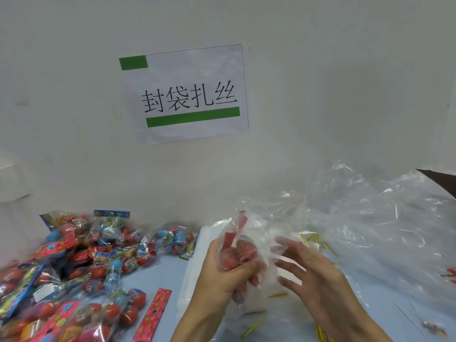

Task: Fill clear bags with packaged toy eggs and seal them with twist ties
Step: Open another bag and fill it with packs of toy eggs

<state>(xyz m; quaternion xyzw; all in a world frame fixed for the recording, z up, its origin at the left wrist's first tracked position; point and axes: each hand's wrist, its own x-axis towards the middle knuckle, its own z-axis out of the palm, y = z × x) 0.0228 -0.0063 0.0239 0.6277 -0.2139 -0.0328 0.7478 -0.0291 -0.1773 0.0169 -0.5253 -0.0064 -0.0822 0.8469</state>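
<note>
Head view only. Motion blur over both hands and the pile at left; fine detail lost. Forearms cut off by bottom edge. Dark triangular shape (pixel 441 181) at right edge, cut off, identity unclear.

Left hand (pixel 222 275) clenched around a clear bag (pixel 244 243), raised over the table. Red toy eggs (pixel 243 254) visible through the film, pressed against the fingers; a red header card (pixel 234 230) stands up inside the bag's upper part. Count of eggs not readable: fingers and crinkled film cover most of them. Bag mouth not made out.

Right hand (pixel 313 275) released, fingers spread, just beside the bag on its right; fingertips partly veiled by film, contact with the bag not certain.

Pile of packaged toy eggs (pixel 74 262) at left, red and blue, each pack in its own small wrapper with a coloured card; pile runs off the left and bottom edges. One loose red card strip (pixel 153 314) flat on the table beside the pile.

Heap of empty clear bags (pixel 370 218) at right, crumpled, running off the right edge. Yellow twist ties (pixel 318 240) scattered beneath and in front of it, some half hidden under film; more near the bottom edge.

White flat stack (pixel 197 262) under the hands, edges blurred.

Pale blue table (pixel 148 275) bare in a narrow lane between pile and hands. Wall close behind, with a paper sign (pixel 185 95) reading 封袋扎丝.
</note>
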